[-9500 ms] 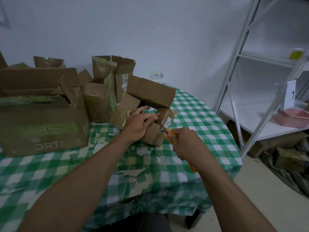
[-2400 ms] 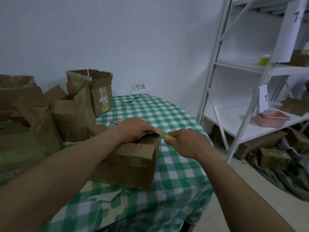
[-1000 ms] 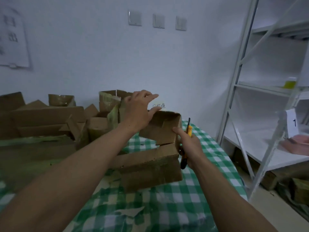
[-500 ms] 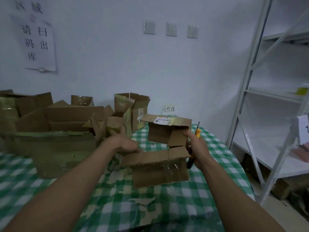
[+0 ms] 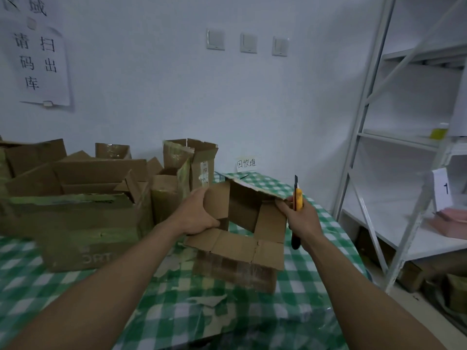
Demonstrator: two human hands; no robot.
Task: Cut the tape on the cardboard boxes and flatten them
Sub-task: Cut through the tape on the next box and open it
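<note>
**Opened box held between two hands over the checked table**

At the left, a pile of cardboard boxes (image 5: 83, 195) crowds the green checked tablecloth (image 5: 298, 294). The left hand (image 5: 195, 214) grips the left wall of the small open box (image 5: 242, 223), fingers curled round its edge. The box sits at the table's middle, flaps splayed, open through both ends. The right hand (image 5: 302, 219) pinches the box's right wall while clasping a yellow utility knife (image 5: 297, 202), blade upward. White metal shelving (image 5: 404, 137) stands at the right.
</note>
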